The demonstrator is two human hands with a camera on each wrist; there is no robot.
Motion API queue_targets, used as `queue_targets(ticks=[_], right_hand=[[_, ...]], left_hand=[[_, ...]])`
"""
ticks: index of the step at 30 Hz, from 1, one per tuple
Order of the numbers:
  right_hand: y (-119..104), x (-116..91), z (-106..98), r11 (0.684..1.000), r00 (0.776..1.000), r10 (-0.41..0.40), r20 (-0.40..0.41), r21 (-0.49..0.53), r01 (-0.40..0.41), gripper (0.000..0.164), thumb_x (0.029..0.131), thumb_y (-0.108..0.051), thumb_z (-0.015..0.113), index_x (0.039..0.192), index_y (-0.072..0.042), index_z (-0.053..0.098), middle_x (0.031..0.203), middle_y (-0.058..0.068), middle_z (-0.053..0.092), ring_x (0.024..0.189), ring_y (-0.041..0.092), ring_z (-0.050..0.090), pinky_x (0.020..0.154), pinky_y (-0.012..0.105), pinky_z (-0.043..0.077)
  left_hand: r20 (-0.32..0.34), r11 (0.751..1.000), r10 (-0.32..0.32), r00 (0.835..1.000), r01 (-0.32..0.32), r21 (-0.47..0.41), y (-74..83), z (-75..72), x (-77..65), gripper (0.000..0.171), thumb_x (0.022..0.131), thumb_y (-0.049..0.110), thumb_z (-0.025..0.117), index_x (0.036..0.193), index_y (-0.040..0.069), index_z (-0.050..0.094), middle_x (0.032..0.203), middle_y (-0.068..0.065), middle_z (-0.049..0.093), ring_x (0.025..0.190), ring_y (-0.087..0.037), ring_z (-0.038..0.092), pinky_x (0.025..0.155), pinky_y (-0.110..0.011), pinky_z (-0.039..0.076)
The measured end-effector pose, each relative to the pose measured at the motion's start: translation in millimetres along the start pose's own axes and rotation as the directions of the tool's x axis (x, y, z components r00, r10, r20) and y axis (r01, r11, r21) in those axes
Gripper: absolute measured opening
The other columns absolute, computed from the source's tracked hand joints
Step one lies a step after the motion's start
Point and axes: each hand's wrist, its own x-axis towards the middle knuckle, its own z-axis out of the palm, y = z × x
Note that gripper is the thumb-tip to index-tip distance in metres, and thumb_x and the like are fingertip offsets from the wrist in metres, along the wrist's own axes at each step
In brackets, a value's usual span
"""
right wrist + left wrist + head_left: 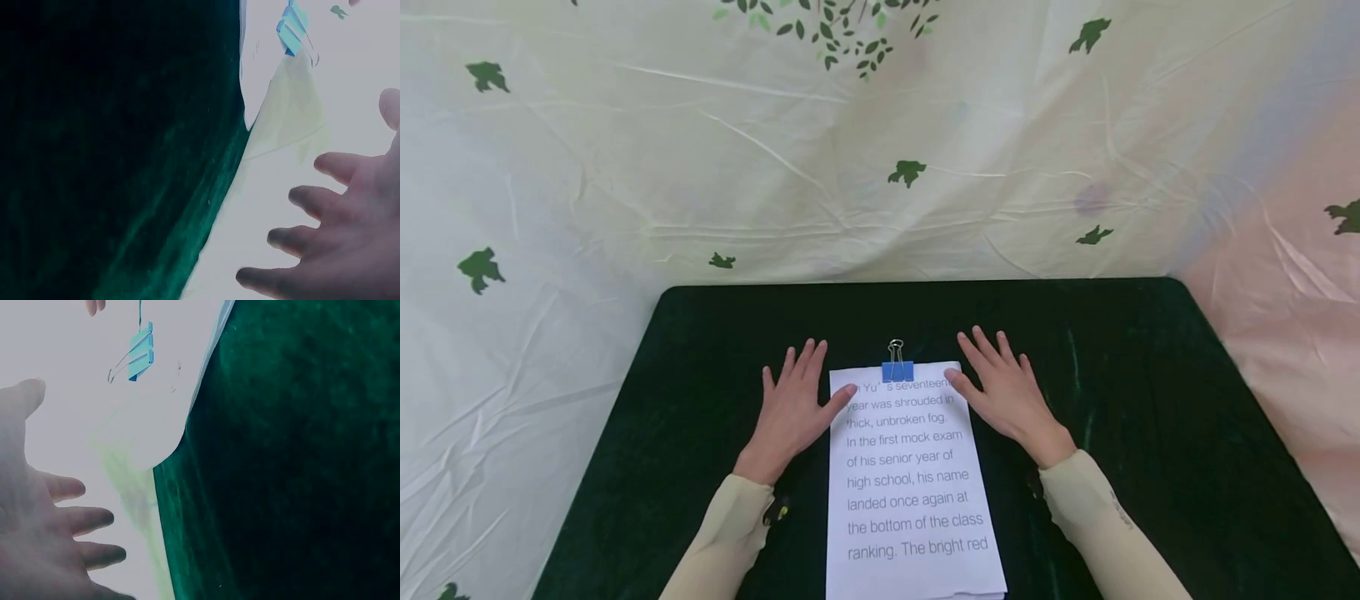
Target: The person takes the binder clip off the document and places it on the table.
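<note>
While the left hand point(788, 414) and right hand point(1011, 400) flank it, fingers spread, the printed paper stack point(913, 492) lies mid-table; probably light, floppy, creases easily, so I'd grab the far end near the blue binder clip point(898, 372).

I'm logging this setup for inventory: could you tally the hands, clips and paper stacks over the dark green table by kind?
Hands: 2 (left hand, right hand)
Blue binder clip: 1
Paper stack, sheets not counted singly: 1
Total: 4
</note>
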Motion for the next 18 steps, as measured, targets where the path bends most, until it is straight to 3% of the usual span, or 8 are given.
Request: queue_targets(ticks=[9,18], right_hand=[[-3,8,5,0.999,0.995,-0.016,0.101,0.047,0.012,0.082,0.103,-0.068,0.039,0.162,-0.011,0.035,0.169,0.013,0.024,0.156,0.043,0.015,0.117,0.07,0.015],[-5,14,8,0.993,0.992,-0.069,0.11,0.101,0.058,0.066,0.107,-0.049,0.049,0.156,-0.005,0.044,0.163,0.017,0.038,0.148,0.04,0.037,0.116,0.061,0.031]], left_hand=[[0.055,0.993,-0.016,0.998,0.022,-0.114,0.7,2.7,5.7,0.088,0.096,0.063,0.059,0.163,0.013,0.031,0.164,-0.016,0.036,0.149,-0.039,0.036,0.118,-0.062,0.027],[0.125,0.978,-0.05,0.991,0.074,-0.193,2.5,3.9,14.0,0.084,0.096,0.058,0.064,0.162,0.015,0.034,0.158,-0.015,0.046,0.144,-0.039,0.043,0.114,-0.06,0.035]])
